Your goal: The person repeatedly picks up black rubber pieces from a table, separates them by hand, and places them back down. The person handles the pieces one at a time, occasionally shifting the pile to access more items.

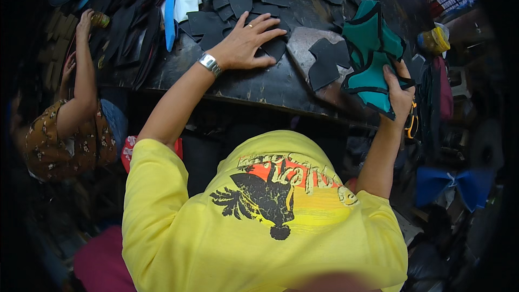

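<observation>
I see my left hand (246, 43) spread flat on one black cut piece (270, 48) near the desk (254, 86) front edge. My right hand (399, 94) pinches one teal piece with black trim (370, 54) over the desk's right corner. Two black pieces (327, 62) lie between.

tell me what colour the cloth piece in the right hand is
Teal green with black edging; the cloth piece in the right hand shows best in the head view.
</observation>
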{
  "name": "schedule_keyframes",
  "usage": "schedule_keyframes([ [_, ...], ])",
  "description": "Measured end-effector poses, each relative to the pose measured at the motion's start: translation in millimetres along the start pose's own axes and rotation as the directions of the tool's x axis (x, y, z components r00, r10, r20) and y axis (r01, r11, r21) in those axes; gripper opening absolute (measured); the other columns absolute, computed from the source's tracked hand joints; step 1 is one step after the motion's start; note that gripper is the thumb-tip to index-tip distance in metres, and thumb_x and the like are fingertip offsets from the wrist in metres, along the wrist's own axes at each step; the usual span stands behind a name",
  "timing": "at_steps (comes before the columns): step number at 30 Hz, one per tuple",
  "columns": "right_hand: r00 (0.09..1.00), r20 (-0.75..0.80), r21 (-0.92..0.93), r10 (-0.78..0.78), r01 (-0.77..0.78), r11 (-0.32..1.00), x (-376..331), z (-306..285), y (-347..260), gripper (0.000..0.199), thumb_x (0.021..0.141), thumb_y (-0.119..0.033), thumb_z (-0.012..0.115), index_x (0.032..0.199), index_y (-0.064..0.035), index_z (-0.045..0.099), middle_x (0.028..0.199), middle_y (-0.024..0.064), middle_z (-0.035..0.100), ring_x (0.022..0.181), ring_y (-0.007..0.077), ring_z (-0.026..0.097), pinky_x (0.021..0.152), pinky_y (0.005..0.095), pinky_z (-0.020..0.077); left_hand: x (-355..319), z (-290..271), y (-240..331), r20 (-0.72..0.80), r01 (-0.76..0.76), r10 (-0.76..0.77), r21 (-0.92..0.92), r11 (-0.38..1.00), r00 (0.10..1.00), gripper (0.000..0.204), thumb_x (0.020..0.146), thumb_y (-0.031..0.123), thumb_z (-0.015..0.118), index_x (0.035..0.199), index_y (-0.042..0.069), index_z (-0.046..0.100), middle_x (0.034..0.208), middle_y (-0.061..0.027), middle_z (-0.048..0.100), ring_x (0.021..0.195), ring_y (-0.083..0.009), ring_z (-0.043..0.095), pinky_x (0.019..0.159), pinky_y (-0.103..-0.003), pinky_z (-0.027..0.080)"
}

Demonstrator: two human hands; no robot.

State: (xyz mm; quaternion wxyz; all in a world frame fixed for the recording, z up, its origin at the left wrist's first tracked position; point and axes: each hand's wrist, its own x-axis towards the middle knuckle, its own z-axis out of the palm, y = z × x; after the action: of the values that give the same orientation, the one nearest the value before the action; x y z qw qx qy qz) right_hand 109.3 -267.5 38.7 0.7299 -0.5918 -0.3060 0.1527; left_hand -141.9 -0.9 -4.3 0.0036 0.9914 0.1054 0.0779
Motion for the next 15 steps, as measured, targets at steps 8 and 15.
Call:
schedule_keyframes([
  [8, 0.997, 0.036, 0.046, 0.068, -0.07, 0.996, -8, 15, 1, 0.035, 0.086, 0.001, 0.063, 0.121, 0.0065, 0.062, 0.112, 0.0099, 0.067, 0.099, 0.0142, 0.063, 0.09, 0.0263, 0.0471, -10, 7, 35, -0.078, 0.101, -0.105, -0.054, 0.993, 0.991, 0.062, 0.088, 0.039, 0.061, 0.143, 0.016, 0.043, 0.148, -0.0125, 0.039, 0.141, -0.032, 0.03, 0.111, -0.062, 0.024],
  [15, 0.999, 0.036, -0.033, 0.025, -0.024, 0.999, -3, 12, 0, 0.035, 0.086, 0.0, 0.063, 0.121, 0.0059, 0.062, 0.114, 0.0107, 0.067, 0.1, 0.0153, 0.063, 0.091, 0.0267, 0.0466, -8, 8, 28, -0.044, -0.064, 0.062, -0.032, 0.997, 0.997, 0.051, 0.091, 0.018, 0.057, 0.14, 0.007, 0.045, 0.149, -0.0136, 0.039, 0.141, -0.0326, 0.031, 0.112, -0.051, 0.03],
])
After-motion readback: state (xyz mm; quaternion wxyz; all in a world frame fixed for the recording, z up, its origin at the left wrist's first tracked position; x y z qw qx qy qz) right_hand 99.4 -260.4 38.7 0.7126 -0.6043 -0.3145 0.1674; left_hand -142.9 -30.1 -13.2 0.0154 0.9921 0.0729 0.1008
